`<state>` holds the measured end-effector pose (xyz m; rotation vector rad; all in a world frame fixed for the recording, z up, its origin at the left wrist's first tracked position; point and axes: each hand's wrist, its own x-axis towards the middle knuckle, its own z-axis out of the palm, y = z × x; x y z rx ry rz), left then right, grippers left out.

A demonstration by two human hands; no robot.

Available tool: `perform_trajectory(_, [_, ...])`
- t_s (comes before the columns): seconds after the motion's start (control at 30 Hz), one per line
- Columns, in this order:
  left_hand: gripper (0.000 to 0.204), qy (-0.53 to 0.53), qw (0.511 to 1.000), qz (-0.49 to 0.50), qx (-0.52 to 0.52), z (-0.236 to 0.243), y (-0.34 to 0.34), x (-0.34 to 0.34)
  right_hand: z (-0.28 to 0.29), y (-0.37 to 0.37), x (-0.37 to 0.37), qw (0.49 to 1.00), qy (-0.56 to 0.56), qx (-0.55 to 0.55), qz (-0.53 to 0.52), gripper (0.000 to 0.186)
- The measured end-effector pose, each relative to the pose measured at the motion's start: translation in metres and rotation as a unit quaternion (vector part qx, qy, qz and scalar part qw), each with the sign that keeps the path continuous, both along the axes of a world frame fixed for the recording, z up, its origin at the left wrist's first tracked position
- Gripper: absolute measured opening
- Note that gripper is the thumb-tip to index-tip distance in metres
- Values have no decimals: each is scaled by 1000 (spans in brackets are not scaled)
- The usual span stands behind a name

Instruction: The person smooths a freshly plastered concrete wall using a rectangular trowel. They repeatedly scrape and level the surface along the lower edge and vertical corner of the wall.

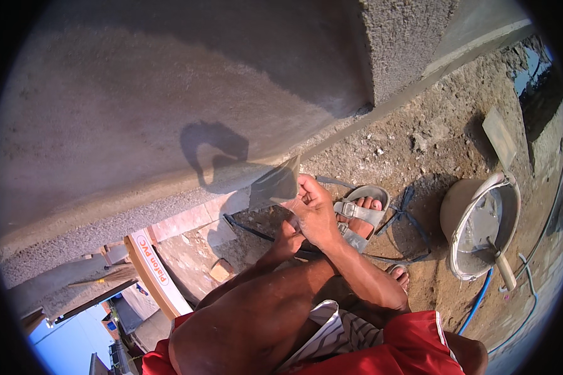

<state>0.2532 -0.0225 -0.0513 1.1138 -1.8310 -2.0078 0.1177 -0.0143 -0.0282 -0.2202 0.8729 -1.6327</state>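
Observation:
Beside the plastered wall's lower edge, my right hand (pixel 314 209) has its fingers closed on a thin, flat grey sheet (pixel 275 185). The sheet slants up against the edge of the wall (pixel 131 125); its material is not plain. My left hand (pixel 286 239) is just below and touching or very near the right one. Its fingers are curled and partly hidden, so what they hold does not show. A dark shadow of the arms falls on the smooth grey wall above. A sandalled foot (pixel 361 212) stands right of the hands.
A bucket (pixel 449 209) of grey wet mortar (pixel 480 222) stands at right, a wooden handle (pixel 505 272) leaning over its rim. Behind it is a flat grey blade (pixel 499 139). Blue hose (pixel 478 300) and dark strap (pixel 413 244) lie on rubble ground. A rough column (pixel 403 50) juts out.

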Motion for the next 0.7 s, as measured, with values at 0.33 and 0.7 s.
perform_trajectory(0.33, [40, -43, 984, 88, 149, -22, 12, 9, -83, 12, 5, 981, -146, 129, -11, 28])
perform_trajectory(0.7, [39, -48, 981, 89, 164, -17, 8, 12, -92, -15, 17, 977, -160, 134, -40, 27])
